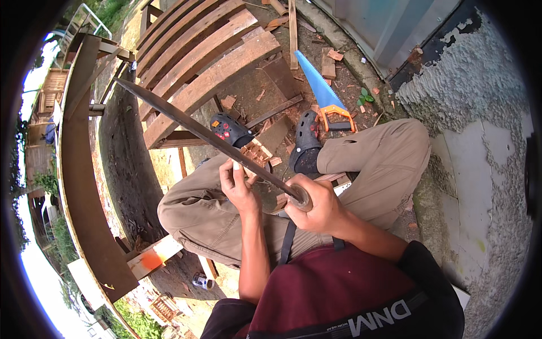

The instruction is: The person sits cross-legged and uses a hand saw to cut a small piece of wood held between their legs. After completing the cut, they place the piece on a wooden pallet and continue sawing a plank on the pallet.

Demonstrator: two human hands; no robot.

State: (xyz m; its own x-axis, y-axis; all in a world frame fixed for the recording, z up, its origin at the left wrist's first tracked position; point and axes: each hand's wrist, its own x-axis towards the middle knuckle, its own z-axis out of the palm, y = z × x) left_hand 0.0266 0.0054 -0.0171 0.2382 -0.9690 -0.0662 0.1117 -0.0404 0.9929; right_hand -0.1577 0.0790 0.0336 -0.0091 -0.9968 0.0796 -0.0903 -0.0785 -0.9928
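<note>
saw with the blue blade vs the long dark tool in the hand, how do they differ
The saw lies on the ground; the long dark tool is gripped by the right hand.
The saw is blue with orange and black; the long dark tool is dull brown-grey.
The saw looks shorter and broader; the long dark tool looks longer and narrower.
Both taper toward the picture's upper left.

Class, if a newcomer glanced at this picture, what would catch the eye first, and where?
Probably the long dark blade, slanting from upper left to the right hand near the centre. Next, the blue saw, above and right of centre; then the slatted wooden frame at upper left.
</note>
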